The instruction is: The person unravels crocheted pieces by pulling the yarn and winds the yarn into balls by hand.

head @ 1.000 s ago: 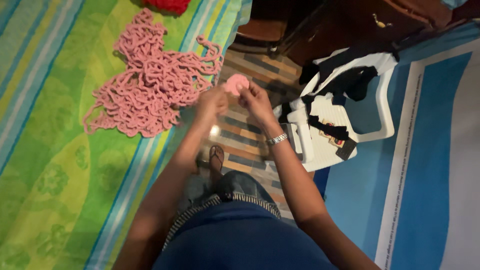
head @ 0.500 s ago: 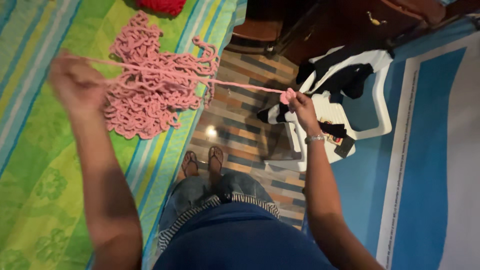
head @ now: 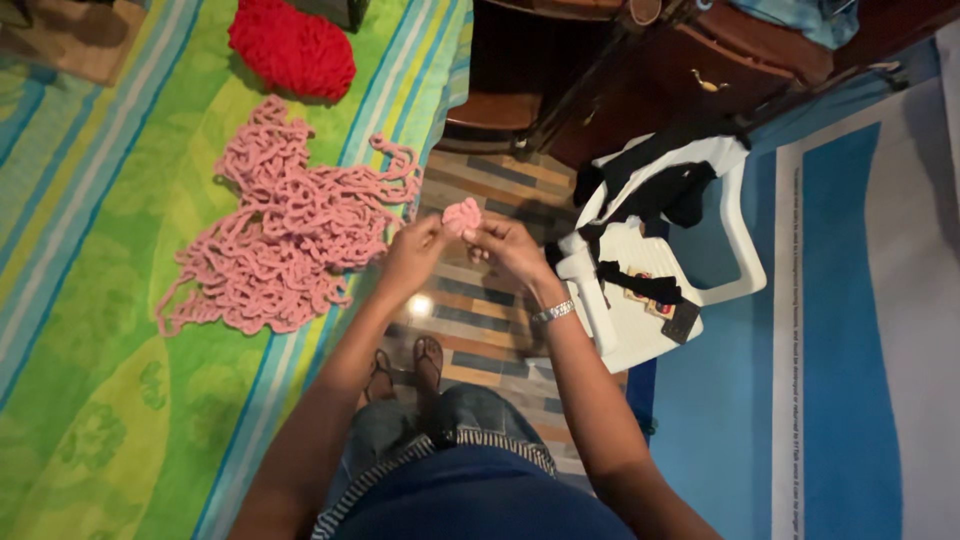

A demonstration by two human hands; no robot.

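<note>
Left hand (head: 412, 252) back (from bedspread) | yarn ball (head: 462, 215) pinched between hands

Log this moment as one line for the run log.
left hand: holds pink yarn ball | right hand: holds same ball | loose pink yarn pile: on striped green bedspread

A: Item one, left hand (head: 412, 252). Condition?

B: Forearm bare, extended forward from lower left. Hand raised at mid-frame, fingers pinched together at the tips.

A: Item two, right hand (head: 508, 245)?

B: Forearm bare, extended from lower right, wrist wearing a metal watch (head: 553, 312). Fingers curled and pinched, tips facing the left hand's.

A: Spacing?

B: Hands close together, fingertips nearly meeting. Both arms converge in a narrow V.
</note>
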